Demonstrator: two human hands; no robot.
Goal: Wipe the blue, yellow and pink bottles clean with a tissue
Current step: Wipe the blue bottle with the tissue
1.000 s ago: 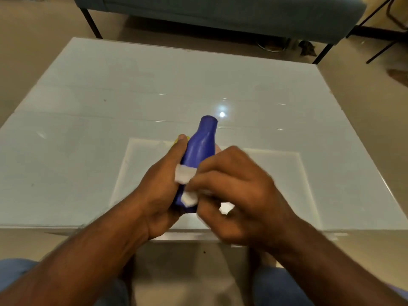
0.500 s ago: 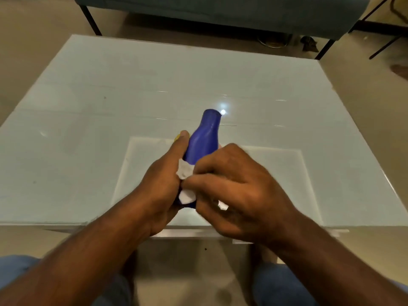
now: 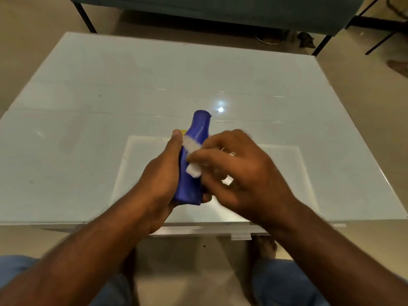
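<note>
My left hand (image 3: 161, 173) grips the blue bottle (image 3: 194, 155) by its lower body and holds it above the near part of the glass table (image 3: 88, 107), neck pointing away from me. My right hand (image 3: 240, 171) pinches a white tissue (image 3: 192, 151) and presses it against the bottle's right side. A sliver of yellow (image 3: 183, 131) peeks out behind my left thumb; what it belongs to is hidden. The pink bottle is not in view.
A dark sofa (image 3: 220, 12) on thin black legs stands beyond the table's far edge. My knees in blue jeans (image 3: 284, 281) sit below the near edge, with a bare foot (image 3: 265, 244) under the glass.
My right hand has slid the tissue up along the bottle, exposing more of its lower body. The bottle has tilted slightly more upright in my left hand.
</note>
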